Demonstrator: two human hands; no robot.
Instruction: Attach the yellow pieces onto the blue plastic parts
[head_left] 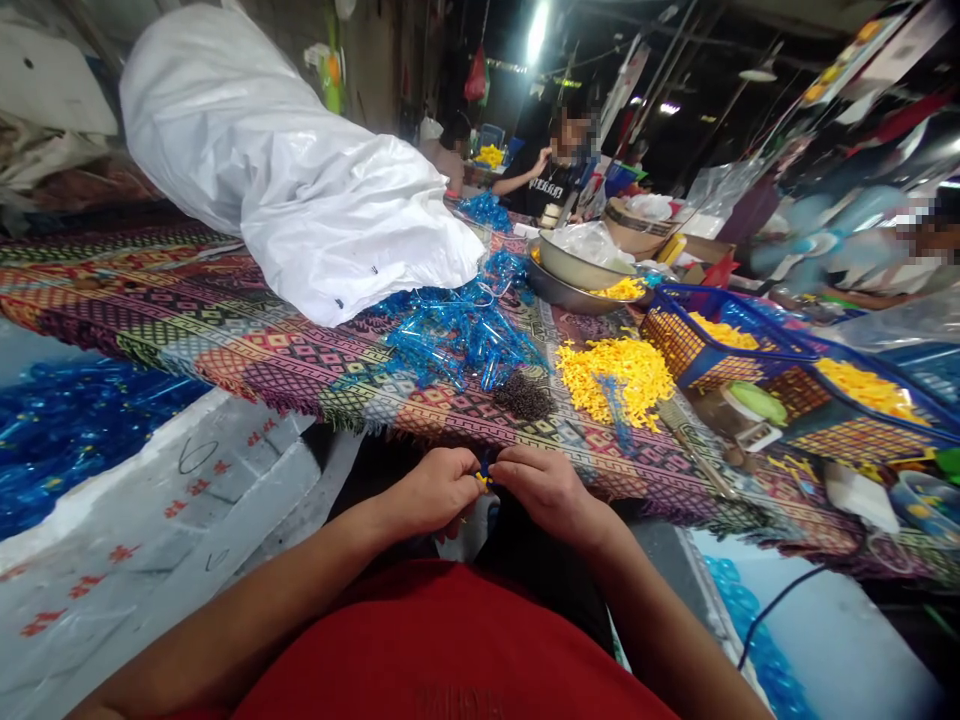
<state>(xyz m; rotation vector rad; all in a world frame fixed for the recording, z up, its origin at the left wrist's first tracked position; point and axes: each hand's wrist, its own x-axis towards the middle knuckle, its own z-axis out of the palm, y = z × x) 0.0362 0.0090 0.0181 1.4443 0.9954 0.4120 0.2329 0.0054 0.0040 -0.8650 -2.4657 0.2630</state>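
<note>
Over the lap (536,560), left hand (439,488) and right hand (546,492) pinching blue-yellow piece (482,478) (direction, long axis unclear)

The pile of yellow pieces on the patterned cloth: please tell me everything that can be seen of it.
The pile of yellow pieces is a loose heap of many small, bright parts that look like plastic; single shapes are unclear. It lies on the patterned cloth, with some blue material across its near side. Dark small pieces lie heaped to its left, a blue basket stands beyond its right side, and neither the left hand nor the right hand touches it.
</note>
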